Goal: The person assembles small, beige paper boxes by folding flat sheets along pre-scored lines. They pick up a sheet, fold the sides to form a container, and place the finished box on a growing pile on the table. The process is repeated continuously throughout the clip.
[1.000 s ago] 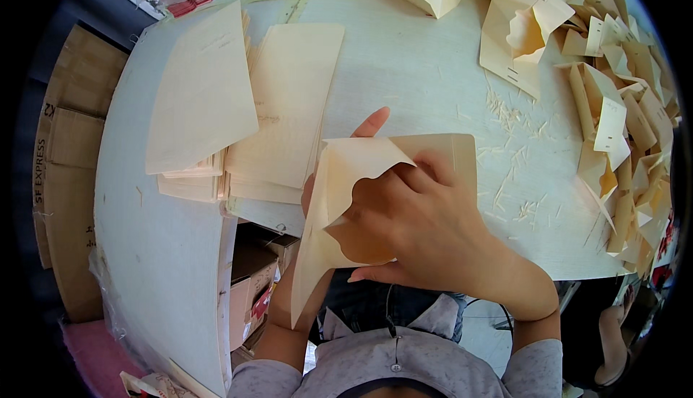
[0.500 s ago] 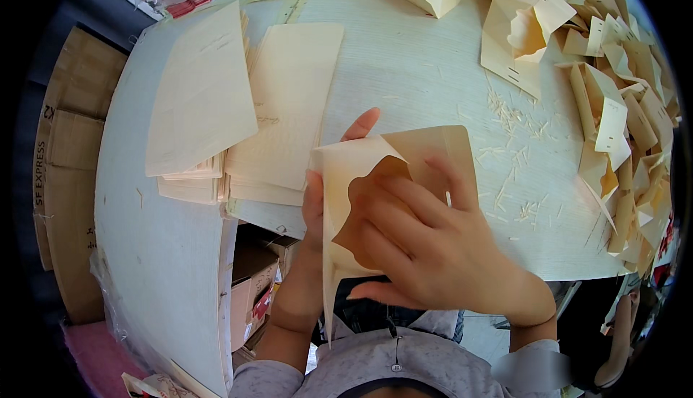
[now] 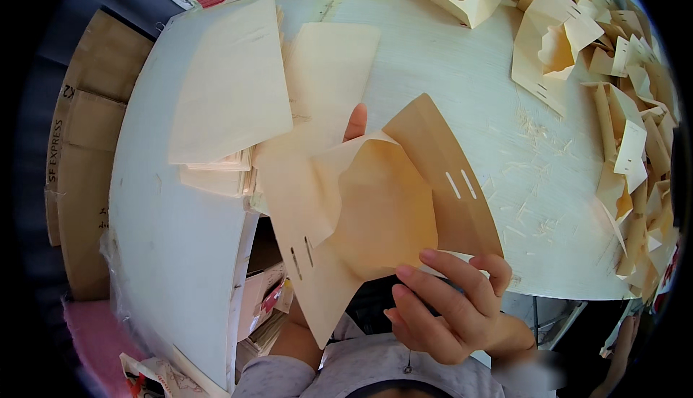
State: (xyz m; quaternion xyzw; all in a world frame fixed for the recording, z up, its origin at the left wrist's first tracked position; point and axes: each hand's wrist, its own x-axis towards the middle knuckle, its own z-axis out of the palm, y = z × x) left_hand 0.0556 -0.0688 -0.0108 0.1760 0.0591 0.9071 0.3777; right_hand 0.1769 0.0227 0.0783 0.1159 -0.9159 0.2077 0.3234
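Note:
A folded cream cardboard piece [image 3: 303,203] with a large wavy-edged opening and paired slots on two sides tilts before me, above the table's near edge. My left hand [image 3: 356,122] grips it from behind; only one finger shows past the top edge, and the rest is hidden by the cardboard. At the lower rim of the opening is my right hand [image 3: 462,304], its bent fingers apart and the fingertips against or very near that edge. Left of the piece lies a stack of flat cream sheets [image 3: 231,88], with a second stack [image 3: 336,59] beside it.
Similar folded pieces [image 3: 628,124] are heaped along the table's right side, others at the far edge. Thin scraps [image 3: 534,127] litter the white table [image 3: 433,66]. Brown cartons [image 3: 101,145] stand at the left. Another person's arm [image 3: 621,351] shows at lower right.
My right hand has come out of the opening, down to its lower rim. The cardboard piece has turned and spread, showing slots on both sides. The whole view has shifted slightly.

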